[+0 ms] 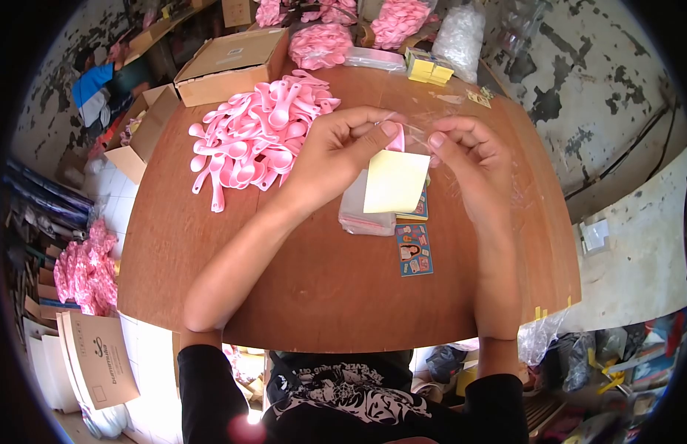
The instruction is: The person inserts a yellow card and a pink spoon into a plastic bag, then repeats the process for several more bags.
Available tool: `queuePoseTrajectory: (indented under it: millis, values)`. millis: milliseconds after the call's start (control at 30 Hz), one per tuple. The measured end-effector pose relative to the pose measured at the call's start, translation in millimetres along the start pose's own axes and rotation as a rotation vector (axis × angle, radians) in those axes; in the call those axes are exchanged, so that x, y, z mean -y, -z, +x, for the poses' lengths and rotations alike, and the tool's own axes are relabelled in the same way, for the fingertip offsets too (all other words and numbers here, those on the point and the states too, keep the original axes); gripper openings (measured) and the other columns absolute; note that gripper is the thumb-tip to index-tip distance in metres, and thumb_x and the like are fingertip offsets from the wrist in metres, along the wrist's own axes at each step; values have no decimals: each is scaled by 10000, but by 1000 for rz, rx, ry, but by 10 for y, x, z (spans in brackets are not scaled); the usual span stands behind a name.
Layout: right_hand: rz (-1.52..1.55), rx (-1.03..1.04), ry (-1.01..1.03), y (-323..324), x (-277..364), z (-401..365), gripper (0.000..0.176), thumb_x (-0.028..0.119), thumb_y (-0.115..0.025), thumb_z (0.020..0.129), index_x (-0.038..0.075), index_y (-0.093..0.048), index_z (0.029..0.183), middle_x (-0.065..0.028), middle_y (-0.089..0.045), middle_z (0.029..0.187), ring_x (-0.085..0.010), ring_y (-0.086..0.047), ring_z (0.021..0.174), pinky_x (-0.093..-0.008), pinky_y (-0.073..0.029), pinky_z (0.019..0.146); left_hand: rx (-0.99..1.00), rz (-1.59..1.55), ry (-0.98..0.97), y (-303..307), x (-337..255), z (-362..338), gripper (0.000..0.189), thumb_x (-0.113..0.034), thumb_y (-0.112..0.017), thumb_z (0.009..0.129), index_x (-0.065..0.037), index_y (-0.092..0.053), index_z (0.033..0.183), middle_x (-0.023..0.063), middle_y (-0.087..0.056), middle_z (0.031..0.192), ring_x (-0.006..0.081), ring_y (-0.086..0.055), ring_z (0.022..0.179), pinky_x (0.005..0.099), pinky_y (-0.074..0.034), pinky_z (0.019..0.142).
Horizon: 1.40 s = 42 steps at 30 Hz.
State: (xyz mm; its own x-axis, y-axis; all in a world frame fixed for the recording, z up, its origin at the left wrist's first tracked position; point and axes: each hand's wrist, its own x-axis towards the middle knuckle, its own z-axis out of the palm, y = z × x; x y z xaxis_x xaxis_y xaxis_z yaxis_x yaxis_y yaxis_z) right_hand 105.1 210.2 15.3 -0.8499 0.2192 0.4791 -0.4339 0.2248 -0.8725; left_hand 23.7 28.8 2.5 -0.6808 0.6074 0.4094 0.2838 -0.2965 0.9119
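My left hand (351,140) is closed, thumb against fingers, at the top of a small clear plastic bag. A pale yellow card (395,182) hangs just below it, and part of a pink spoon (394,138) shows above the card's top edge. Pinched in my right hand (468,150) is the other side of the clear plastic (420,132), stretched between both hands. Under the card lie a stack of clear bags (364,220) and a stack of printed cards (417,210), partly hidden. One blue printed card (415,250) rests nearer to me.
A pile of pink spoons (247,140) covers the table's left side. Behind it stand a cardboard box (231,65), bagged pink spoons (321,46), yellow card stacks (430,68) and a bag of clear plastic (460,43). A person (99,87) is at the far left.
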Motion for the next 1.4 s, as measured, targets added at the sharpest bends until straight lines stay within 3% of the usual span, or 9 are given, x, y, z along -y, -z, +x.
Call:
queuePoseTrajectory:
  millis: [133,200,300,533,600,933,1033,1233,1400]
  values:
    - [69,-6,27,4,-8,2,149,55,-666,882,-10,-653,1015,-48,-670,808,-77,-611,705,-216,-493,635,-17,-113,-5,11,56,11,253,-207,-547,982,-47,-638,1155,-17,-633,707,-8,-425,444,157,-282,357]
    - [106,-7,60,-18,1,-4,137,45,-653,887,-12,-659,1012,-52,-671,813,-81,-612,705,-219,-494,629,-11,-141,0,42,49,7,225,-148,-575,967,-34,-650,1146,17,-693,938,56,-627,821,226,-534,690]
    - [145,45,99,40,-32,-9,123,22,-624,898,-20,-673,1002,-60,-675,827,-92,-616,705,-228,-498,621,-21,-127,-76,-2,16,-6,227,-153,-540,978,-48,-649,1147,-17,-643,738,0,-480,481,153,-341,401]
    - [171,169,77,94,29,-7,154,-37,-560,896,-37,-693,975,-83,-674,842,-114,-619,709,-256,-501,626,33,-132,-102,95,40,-7,209,-54,-500,965,-13,-663,1090,31,-665,834,19,-556,595,160,-417,478]
    - [153,162,74,95,34,-10,154,-41,-562,890,-40,-693,970,-84,-673,845,-116,-618,721,-255,-501,636,121,-265,-112,151,102,10,195,-27,-497,957,-8,-671,1044,66,-680,998,128,-664,866,252,-552,713]
    - [106,166,119,36,107,-84,187,22,-679,856,-57,-645,1023,-86,-671,895,-123,-652,826,-241,-523,685,239,-412,-60,165,-3,-23,96,-31,-581,915,-5,-618,1001,75,-644,1066,115,-650,835,227,-530,668]
    - [53,205,141,5,98,-87,262,18,-710,841,-47,-615,1076,-94,-658,964,-118,-659,869,-225,-530,686,101,45,-82,70,-133,-58,330,81,-732,766,-15,-564,1034,67,-626,1049,111,-639,881,219,-537,691]
    - [118,287,16,153,216,-120,354,49,-714,848,-28,-579,1166,-87,-590,1100,-96,-643,847,-220,-526,694,164,247,-9,201,-547,-656,375,90,-719,770,-11,-564,1095,85,-598,1165,156,-625,1007,274,-562,792]
    - [27,287,13,303,258,-86,382,118,-699,878,-12,-563,1209,-57,-593,1039,-88,-626,884,-226,-519,748,663,537,89,545,-789,-1900,262,-8,-751,742,-40,-673,990,93,-696,991,253,-691,747,341,-561,668]
